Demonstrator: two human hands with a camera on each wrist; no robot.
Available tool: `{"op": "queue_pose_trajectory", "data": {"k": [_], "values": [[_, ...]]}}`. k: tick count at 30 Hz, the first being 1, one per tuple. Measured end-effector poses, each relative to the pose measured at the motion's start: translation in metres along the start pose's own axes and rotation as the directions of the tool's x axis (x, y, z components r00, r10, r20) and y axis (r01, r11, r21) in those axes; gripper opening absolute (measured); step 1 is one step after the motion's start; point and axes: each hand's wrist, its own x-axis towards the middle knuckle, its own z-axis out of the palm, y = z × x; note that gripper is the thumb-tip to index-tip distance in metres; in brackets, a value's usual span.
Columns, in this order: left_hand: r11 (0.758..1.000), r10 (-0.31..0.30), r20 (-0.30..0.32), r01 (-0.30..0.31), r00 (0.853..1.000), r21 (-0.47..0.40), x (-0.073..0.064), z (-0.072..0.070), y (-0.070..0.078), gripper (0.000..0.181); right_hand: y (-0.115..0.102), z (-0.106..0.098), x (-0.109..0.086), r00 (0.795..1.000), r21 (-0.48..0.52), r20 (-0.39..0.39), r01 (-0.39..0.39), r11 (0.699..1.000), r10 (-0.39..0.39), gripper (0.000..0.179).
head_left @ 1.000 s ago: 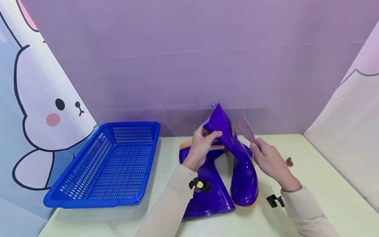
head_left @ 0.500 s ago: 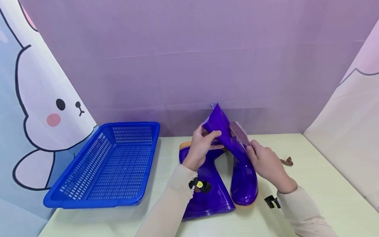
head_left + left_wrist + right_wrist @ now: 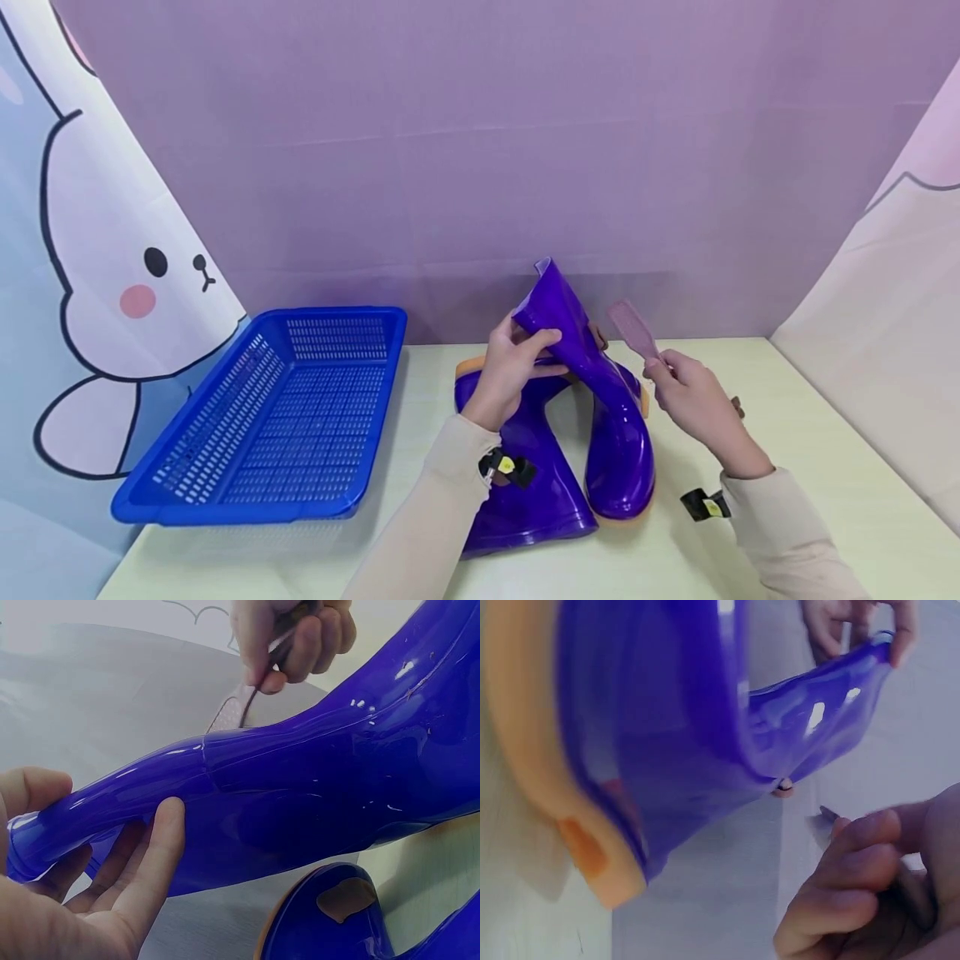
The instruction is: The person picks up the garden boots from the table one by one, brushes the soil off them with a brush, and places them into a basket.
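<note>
My left hand grips the upper shaft of a shiny purple rain boot, which stands toe toward me on an orange sole. The shaft is bent back to the left, its top squeezed together. My right hand holds the handle of a pink flat-headed brush, raised just right of the shaft. A brown lump sticks to the shaft's back edge; in the right wrist view it shows as a small brown spot. The second purple boot lies on its side under my left arm, bearing a brown patch.
A blue slotted plastic basket stands on the left of the pale table. Another brown piece lies on the table, partly behind my right wrist. A purple cloth backdrop rises at the rear.
The brush went left against the boot shaft half a second ago, and now stands off to its right again. My left hand and both boots have stayed in place.
</note>
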Motion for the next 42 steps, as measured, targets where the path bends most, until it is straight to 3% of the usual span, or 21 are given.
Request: {"op": "queue_pose_trajectory", "data": {"k": [3, 7, 11, 14, 24, 31, 42], "values": [[1.000, 0.000, 0.001, 0.000, 1.000, 0.003, 0.001, -0.001, -0.001, 0.036, 0.000, -0.003, 0.001, 0.997, 0.150, 0.062, -0.057, 0.987, 0.049, 0.038], [1.000, -0.002, 0.001, 0.002, 1.000, 0.001, 0.001, -0.001, -0.001, 0.037, 0.001, -0.006, 0.001, 0.987, 0.320, 0.146, -0.116, 0.940, 0.072, 0.033], [1.000, -0.002, -0.001, 0.002, 1.000, 0.002, 0.001, -0.002, -0.001, 0.039, 0.002, -0.007, 0.001, 0.979, 0.413, 0.196, -0.131, 0.901, 0.053, 0.027], [1.000, 0.001, 0.000, -0.001, 1.000, 0.001, 0.001, -0.002, -0.001, 0.038, 0.004, -0.006, 0.002, 0.975, 0.436, 0.220, -0.134, 0.890, 0.039, 0.028], [1.000, 0.004, 0.004, -0.004, 1.000, 0.007, 0.001, -0.003, -0.002, 0.036, 0.013, 0.001, 0.007, 0.967, 0.342, 0.233, -0.179, 0.922, 0.102, 0.030], [1.000, 0.000, 0.001, 0.000, 1.000, 0.003, 0.002, -0.005, -0.004, 0.038, 0.023, -0.006, 0.007, 0.965, 0.221, 0.226, -0.183, 0.958, 0.132, 0.036], [1.000, 0.004, 0.004, -0.004, 1.000, 0.009, 0.002, -0.006, -0.004, 0.039, 0.030, -0.016, 0.010, 0.954, 0.084, 0.263, -0.172, 0.982, 0.145, 0.043]]}}
